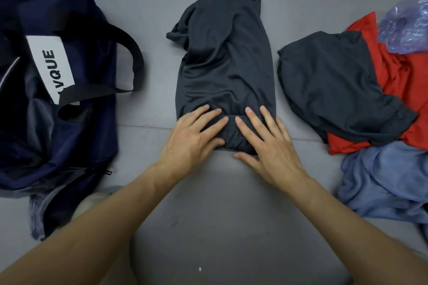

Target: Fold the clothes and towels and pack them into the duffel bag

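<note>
Duffel bag (76,146): navy, left of frame, slumped, mouth slack, with a black strap (129,53) lying across it. Nothing visibly packed.

Unfolded pile at right of frame: dark top (335,88) over a red garment (398,76), blue towel (389,180) below, crumpled plastic bag (407,23) in the upper right.

Dark shirt (227,65): centre, on the grey surface (220,203), folded into a long strip with the near end turned over.

Left hand (194,136) and right hand (268,143): both flat on that near fold, fingers spread, pressing down and gripping nothing.

Risks, my read:
- The fabric looks slick, so the fold may spring open when the hands lift.
- The far end is bunched, with a flap sticking out upper left, so the bundle could come out lopsided.
- The strap and slack bag mouth could snag the bundle going in.
</note>
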A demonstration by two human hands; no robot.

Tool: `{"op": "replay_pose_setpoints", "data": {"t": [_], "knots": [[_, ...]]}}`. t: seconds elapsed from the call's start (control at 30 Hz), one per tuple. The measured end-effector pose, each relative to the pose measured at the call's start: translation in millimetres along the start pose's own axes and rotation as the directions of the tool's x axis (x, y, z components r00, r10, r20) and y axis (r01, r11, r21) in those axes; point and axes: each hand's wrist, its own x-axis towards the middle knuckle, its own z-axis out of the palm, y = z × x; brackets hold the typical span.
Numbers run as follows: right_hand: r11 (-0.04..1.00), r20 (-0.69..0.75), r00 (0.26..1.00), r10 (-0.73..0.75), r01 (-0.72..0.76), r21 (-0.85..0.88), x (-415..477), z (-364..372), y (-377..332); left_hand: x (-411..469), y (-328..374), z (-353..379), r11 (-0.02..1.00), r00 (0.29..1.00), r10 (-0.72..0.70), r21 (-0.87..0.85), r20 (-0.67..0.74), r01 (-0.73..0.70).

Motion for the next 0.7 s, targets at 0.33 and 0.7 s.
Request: {"op": "replay_pose_setpoints", "data": {"t": [0.33,0.7], "knots": [[0.98,-0.141,0.984,0.113,-0.087,0.179,30.8,-30.2,-1.7,12.4,2.1,-17.4,0.967,0.975,-0.214,-0.125,0.059,0.22],[0.879,0.01,0.957,0.29,-0.27,0.392,36.5,-49.5,-2.6,31.6,-7.2,-37.1,0.69,0.779,-0.587,-0.368,0.221,0.624]]}}
